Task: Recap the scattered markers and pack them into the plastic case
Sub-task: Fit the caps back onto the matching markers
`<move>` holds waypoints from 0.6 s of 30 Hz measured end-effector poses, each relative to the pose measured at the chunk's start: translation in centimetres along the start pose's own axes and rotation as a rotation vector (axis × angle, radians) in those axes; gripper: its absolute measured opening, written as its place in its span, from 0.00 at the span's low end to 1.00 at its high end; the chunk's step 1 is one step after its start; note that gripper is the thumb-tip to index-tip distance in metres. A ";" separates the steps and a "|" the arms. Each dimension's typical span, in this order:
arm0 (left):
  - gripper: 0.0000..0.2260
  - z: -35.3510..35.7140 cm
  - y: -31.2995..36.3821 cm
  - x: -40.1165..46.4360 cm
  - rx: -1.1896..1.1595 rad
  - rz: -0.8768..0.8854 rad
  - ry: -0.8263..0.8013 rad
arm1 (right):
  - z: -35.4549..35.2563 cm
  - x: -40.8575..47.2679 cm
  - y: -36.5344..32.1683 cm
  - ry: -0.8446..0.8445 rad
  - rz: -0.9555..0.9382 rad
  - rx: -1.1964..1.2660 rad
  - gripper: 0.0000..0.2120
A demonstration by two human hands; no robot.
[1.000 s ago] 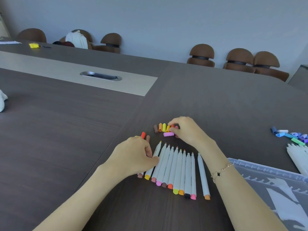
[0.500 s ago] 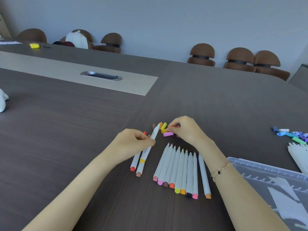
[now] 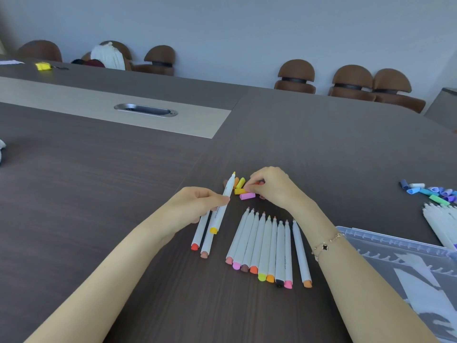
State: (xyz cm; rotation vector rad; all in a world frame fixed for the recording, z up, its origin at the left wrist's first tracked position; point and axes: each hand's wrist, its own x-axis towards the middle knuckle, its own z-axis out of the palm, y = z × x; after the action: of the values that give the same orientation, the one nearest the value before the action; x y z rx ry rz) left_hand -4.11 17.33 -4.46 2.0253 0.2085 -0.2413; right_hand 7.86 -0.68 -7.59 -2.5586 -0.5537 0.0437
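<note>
Matching the wrong cap is the likeliest slip: the yellow marker (image 3: 223, 203) needs a yellow cap, and the loose caps (image 3: 243, 189) lie bunched and touching, with two yellowish ones and an orange side by side. Its bare tip points up and away, close to the right hand (image 3: 274, 188); a careless push could ink the fingers or miss the cap's mouth. The marker is white-barrelled with a yellow end, held tilted above the table (image 3: 99, 194) by the left hand (image 3: 195, 209), thumb and fingers pinched round its middle. Right-hand fingertips are curled onto the caps, seemingly pinching one; which one I cannot tell. Two more markers lie under the left hand, one red-ended. Beside them, a row of uncapped markers (image 3: 268, 246) waits. The plastic case (image 3: 395, 263) sits to the right, with more caps and markers beyond it.
</note>
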 end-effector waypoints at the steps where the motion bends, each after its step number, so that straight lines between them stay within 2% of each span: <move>1: 0.08 0.0 0.0 0.0 0.000 0.001 -0.001 | -0.1 -0.1 -0.1 0.013 -0.001 -0.011 0.08; 4: 0.09 0.0 0.1 0.0 -0.012 0.004 0.014 | -0.8 -0.4 -0.4 0.087 0.003 0.055 0.07; 6: 0.10 -0.1 0.1 -0.1 -0.016 -0.002 0.012 | -1.6 -0.6 -0.4 0.099 -0.008 0.208 0.07; 13: 0.11 -0.1 0.1 -0.1 -0.025 0.033 -0.042 | -3.1 -1.3 -0.7 -0.042 -0.007 0.718 0.09; 18: 0.09 -0.1 -0.2 0.1 -0.037 0.048 -0.088 | -3.6 -1.6 -0.6 -0.132 -0.062 0.767 0.11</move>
State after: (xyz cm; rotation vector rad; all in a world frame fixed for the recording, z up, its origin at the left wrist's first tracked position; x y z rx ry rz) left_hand -4.02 17.55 -4.65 1.9757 0.1089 -0.2932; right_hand 6.69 -2.56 -4.29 -1.7980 -0.5328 0.3369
